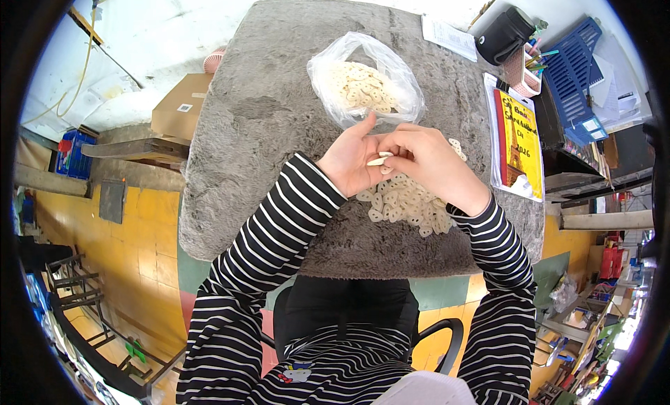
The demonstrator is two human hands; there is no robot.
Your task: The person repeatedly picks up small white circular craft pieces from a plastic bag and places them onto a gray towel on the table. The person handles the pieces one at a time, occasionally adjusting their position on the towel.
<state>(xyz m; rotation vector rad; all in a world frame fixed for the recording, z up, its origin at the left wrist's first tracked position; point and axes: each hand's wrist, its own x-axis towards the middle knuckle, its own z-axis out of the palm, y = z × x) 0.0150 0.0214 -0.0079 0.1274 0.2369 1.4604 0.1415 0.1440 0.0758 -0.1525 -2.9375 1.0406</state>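
My left hand (347, 156) is turned palm up over the table, thumb stretched out, with a few small flat cream pieces (377, 161) lying in it. Its fingers are partly hidden behind my right hand (436, 162), whose fingertips pinch at one of these pieces. Beneath and beside my hands spreads a loose pile of similar pale, rounded pieces (408, 203) with small holes. Just beyond my hands a clear plastic bag (324, 63) stands open, filled with more cream pieces (359, 84).
A grey plush cloth (258, 126) covers the table. At the right lie a yellow-covered booklet (520, 140) and a pink pen basket (522, 71), near a black container (506, 35) and blue file racks (572, 84). A white paper (449, 36) lies at the far edge. A cardboard box (180, 108) stands left.
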